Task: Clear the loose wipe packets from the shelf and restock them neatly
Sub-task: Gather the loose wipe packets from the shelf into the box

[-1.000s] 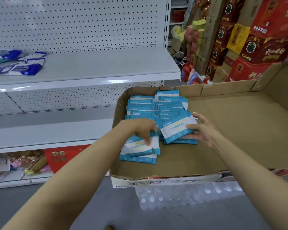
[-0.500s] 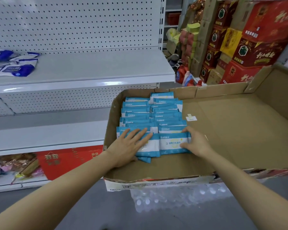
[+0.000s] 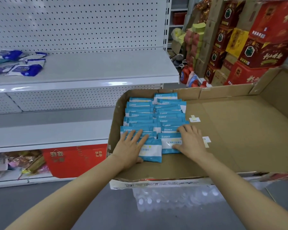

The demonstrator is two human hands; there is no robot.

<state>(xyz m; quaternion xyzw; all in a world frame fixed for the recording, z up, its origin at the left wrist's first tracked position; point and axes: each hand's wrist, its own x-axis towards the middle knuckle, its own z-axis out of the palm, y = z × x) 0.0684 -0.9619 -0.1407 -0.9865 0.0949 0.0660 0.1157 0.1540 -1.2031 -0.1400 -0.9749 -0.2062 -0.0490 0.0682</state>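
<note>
— What's on the shelf [image 3: 90, 70]?
— Loose wipe packets [image 3: 18, 64], far left.
— The hands?
— Left hand [image 3: 130, 146] and right hand [image 3: 189, 141] lie flat, fingers straight, on blue packet rows [image 3: 154, 117] in the cardboard tray [image 3: 239, 130].
</note>
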